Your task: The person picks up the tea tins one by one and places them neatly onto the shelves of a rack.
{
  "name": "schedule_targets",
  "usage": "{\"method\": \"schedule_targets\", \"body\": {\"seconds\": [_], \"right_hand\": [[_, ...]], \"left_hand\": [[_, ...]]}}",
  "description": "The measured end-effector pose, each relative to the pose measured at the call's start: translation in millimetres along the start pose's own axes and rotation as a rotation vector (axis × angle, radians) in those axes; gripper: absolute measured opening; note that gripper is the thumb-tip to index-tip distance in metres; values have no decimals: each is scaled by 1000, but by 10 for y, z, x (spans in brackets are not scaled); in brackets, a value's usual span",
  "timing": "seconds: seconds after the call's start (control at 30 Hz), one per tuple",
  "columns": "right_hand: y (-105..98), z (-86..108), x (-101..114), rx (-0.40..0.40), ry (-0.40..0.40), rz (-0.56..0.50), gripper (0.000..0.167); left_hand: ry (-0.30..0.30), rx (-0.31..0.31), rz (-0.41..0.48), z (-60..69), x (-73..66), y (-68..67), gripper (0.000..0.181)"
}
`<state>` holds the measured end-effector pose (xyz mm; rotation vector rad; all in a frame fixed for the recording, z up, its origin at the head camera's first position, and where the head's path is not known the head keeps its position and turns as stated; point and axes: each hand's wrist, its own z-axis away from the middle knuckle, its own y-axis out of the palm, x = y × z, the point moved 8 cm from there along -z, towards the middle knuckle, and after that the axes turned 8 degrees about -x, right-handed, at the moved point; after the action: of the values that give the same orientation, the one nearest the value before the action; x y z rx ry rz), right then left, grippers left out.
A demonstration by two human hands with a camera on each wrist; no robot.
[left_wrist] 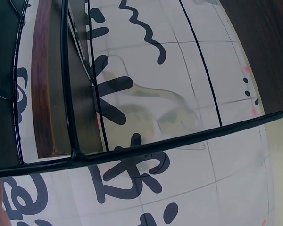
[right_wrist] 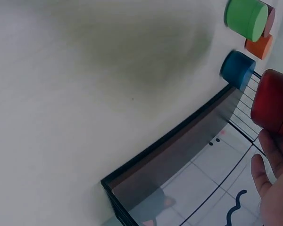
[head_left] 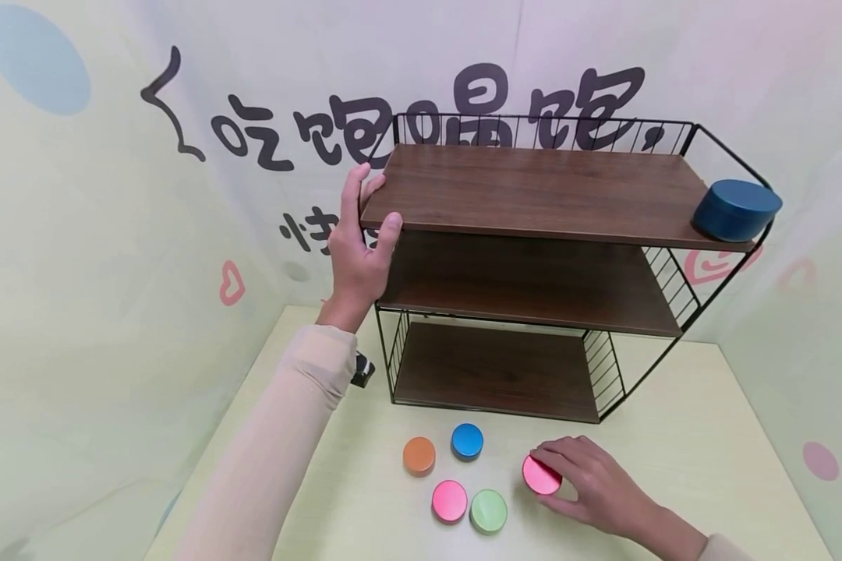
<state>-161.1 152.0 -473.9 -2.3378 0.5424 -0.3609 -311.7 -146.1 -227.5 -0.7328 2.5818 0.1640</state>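
A three-tier shelf (head_left: 533, 191) with dark wood-look boards and a black wire frame stands at the back. My left hand (head_left: 360, 261) grips its upper left corner, thumb over the front edge of the top board; the left wrist view shows mostly the black frame (left_wrist: 179, 141). With my right hand (head_left: 599, 491) I pinch a round red-pink tin (head_left: 541, 476) in front of the shelf's right part. In the right wrist view that tin (right_wrist: 272, 101) sits between the fingers, partly cut off by the frame edge.
On the pale table (head_left: 365, 506) stand an orange tin (head_left: 419, 455), a blue tin (head_left: 467, 441), a pink tin (head_left: 450, 500) and a green tin (head_left: 489, 511). A larger dark blue tin (head_left: 735, 210) sits on the top board's right end. A small black object (head_left: 362, 370) lies left of the shelf.
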Motion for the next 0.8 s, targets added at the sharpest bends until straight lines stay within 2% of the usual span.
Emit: {"method": "schedule_targets", "body": {"seconds": [0.1,0.23,0.37,0.5,0.6,0.8], "right_hand": [[-46,-58,-15,-4,4,9,45],[-81,-107,-52,19,34,26,47],[-120,-154,-81,23,37,35,47],[-174,-221,-87,2,12,41,45],[-226,-284,-86,-12,-17,45,46],[-352,-455,-86,-30,-93,55,47]], "left_hand": [[10,0,-14,18,153,26,61],[14,0,-16,18,138,23,62],[16,-2,-8,10,60,18,60],[14,-1,14,-15,-125,-11,56],[2,2,25,-27,-212,-31,56],[-1,5,20,-24,-212,-33,58]]}}
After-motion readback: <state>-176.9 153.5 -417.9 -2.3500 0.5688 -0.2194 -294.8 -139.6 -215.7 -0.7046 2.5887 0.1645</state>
